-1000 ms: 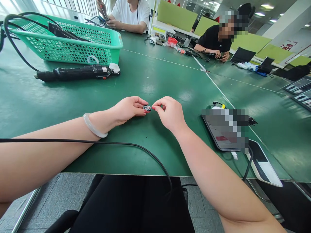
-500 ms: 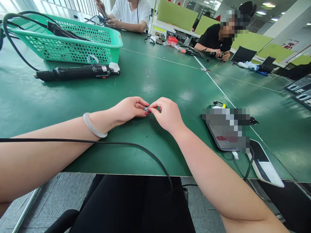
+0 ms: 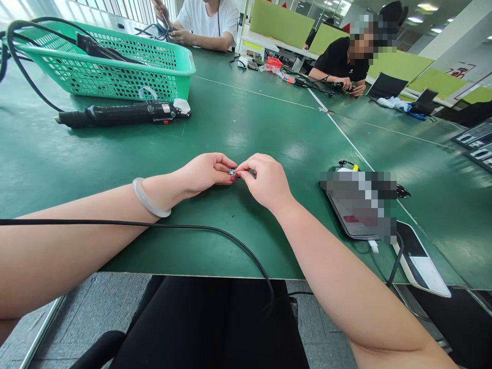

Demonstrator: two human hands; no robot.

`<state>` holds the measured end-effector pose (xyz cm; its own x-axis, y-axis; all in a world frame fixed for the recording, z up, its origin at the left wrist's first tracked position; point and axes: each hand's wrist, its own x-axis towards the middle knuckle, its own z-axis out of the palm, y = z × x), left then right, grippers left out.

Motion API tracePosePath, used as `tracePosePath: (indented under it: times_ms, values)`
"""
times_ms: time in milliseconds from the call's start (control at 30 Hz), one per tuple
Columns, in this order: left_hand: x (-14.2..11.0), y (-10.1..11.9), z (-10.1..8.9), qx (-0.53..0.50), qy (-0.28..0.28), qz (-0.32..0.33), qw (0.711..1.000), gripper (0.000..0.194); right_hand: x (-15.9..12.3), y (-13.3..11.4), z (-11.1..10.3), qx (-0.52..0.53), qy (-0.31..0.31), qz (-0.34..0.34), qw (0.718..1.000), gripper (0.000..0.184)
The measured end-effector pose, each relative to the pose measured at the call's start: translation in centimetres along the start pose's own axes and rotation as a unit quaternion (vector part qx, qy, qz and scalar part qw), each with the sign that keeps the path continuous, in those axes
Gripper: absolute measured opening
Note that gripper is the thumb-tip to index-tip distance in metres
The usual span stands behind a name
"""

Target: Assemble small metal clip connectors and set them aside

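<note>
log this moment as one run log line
left hand: pinching small black-and-silver part | right hand: fingertips at its edge | black cylindrical tool: lying beside green plastic basket

Compared with one second earlier, the right hand has shifted slightly toward the left edge of the tabletop, bringing its pinching fingertips closer to those of the left hand. They had been at the outer end of the small part; now they overlap that end, and less of the part shows between the two hands.
</note>
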<state>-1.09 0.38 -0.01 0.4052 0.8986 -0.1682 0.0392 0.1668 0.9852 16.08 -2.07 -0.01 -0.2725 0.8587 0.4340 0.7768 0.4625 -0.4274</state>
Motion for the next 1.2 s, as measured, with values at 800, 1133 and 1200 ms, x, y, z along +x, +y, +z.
tracePosePath:
  times_ms: [800,1133,1200]
  values:
    - [-0.12,0.38,0.29,-0.038,0.02,-0.016,0.999,0.025,-0.3,0.28,-0.31,0.039,0.015,0.003,0.999,0.009]
    - [-0.15,0.37,0.18,-0.045,0.01,-0.016,0.999,0.024,-0.32,0.26,-0.33,0.028,0.021,0.005,0.999,0.011]
    - [-0.14,0.43,0.22,-0.046,0.011,-0.019,0.999,0.023,-0.3,0.35,-0.35,0.026,0.018,0.007,0.999,0.016]
